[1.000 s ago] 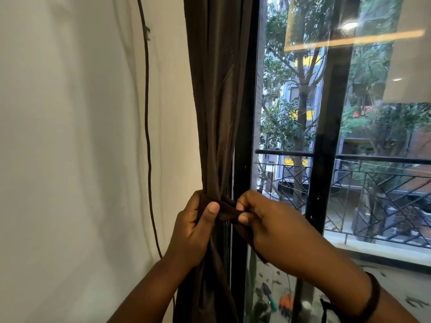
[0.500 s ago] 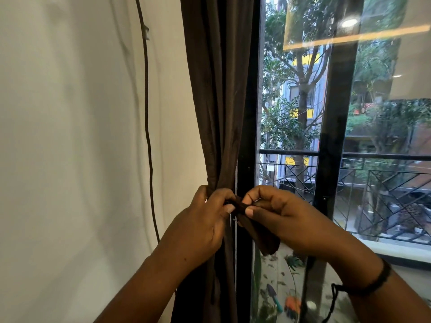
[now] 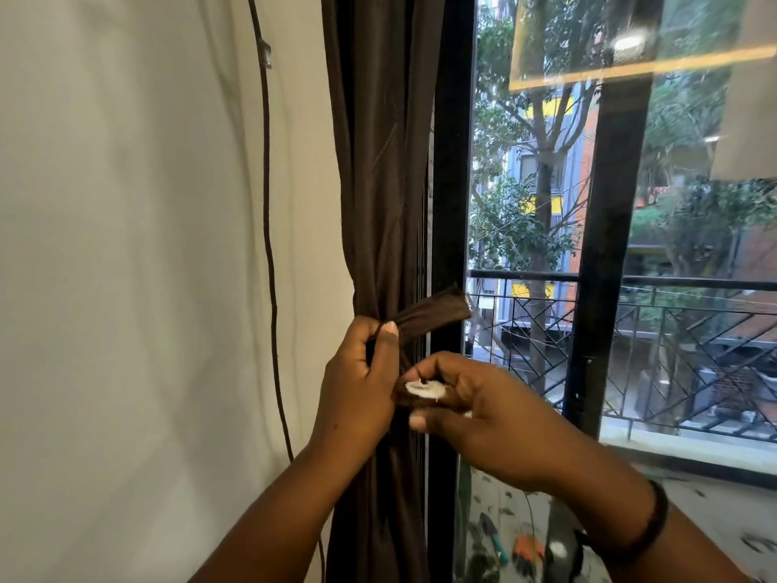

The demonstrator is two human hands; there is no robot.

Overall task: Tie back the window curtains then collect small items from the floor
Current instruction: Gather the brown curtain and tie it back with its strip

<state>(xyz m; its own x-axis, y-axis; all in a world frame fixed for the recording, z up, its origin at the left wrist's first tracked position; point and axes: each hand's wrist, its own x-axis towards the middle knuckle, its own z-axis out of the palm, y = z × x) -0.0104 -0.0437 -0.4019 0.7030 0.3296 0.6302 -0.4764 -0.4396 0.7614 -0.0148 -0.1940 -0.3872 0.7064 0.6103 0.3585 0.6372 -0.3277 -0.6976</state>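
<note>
Head view: a dark brown curtain is seen gathered into a bunch against the black window frame, with a white wall at nine o'clock and a thin cable hanging down it. The left hand is curled around the bunch at its waist, with one end of the tie-back strap pinned under the thumb; that end projects toward two o'clock. The right hand, just beside the left at four o'clock from it, is closed in a pinch on the other strap end, where a white fastener patch is exposed. A dark wristband is worn on the right wrist.

The two strap ends are apart and the fastening is judged not yet made; the floor collection is judged not yet begun. Small coloured items are visible at six o'clock low behind the glass, too blurred to identify.

Risks noted: should the thumb pressure of the left hand be eased before the ends are joined, the strap could slip and the folds could spread back over the glass. If the patch is pressed on crooked or onto curtain cloth, a weak hold is to be expected. A loose wrap could let the strap slide down the bunch.
</note>
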